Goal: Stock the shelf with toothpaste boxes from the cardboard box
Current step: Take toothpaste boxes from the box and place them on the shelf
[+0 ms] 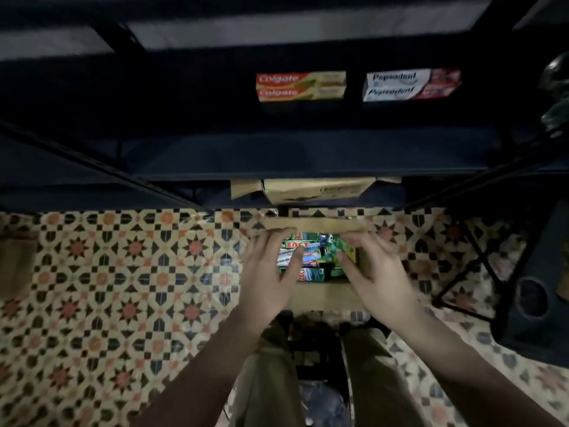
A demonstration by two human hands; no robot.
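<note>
An open cardboard box (323,295) stands on the patterned floor in front of my feet, with several toothpaste boxes (308,257) lying jumbled inside. My left hand (271,269) hovers over the box's left side, fingers spread and straight, holding nothing. My right hand (372,269) hovers over its right side, fingers spread too and empty. On the dark shelf (277,155) above sit two stacked Colgate boxes (301,86) and, to their right, two stacked Pepsodent boxes (411,84). The image is motion-blurred.
Another cardboard carton (317,189) sits on the lowest shelf level behind the open box. Dark shelf posts and braces (480,260) run down on the right. A dark object (557,87) sits at the shelf's far right. Tiled floor (123,272) spreads to the left.
</note>
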